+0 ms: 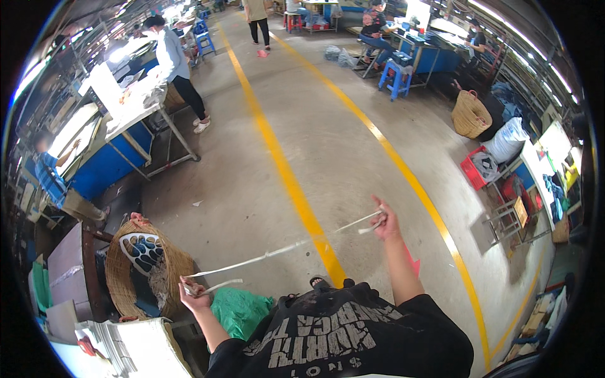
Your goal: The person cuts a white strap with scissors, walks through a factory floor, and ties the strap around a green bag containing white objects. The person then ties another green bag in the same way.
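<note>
A thin white strip (271, 254), like a band or plastic tie, is stretched between my two hands across the front of my body. My left hand (195, 296) is closed on one end, with a loose tail sticking out to the right of the fingers. Farther forward and higher in the view, my right hand (386, 222) pinches the other end, its index finger raised; a short tail hangs at its left side. The strip looks taut, though its middle part is faint against the floor. Beneath my left forearm sits a green plastic bag (242, 310).
Beside my left hand stands a wicker basket (181, 268) with a white, dark-holed piece inside. Yellow lines (277, 151) run along the floor. A person (169, 60) stands at a left worktable (120, 126). To the right are a basket (471, 114) and a red crate (474, 171).
</note>
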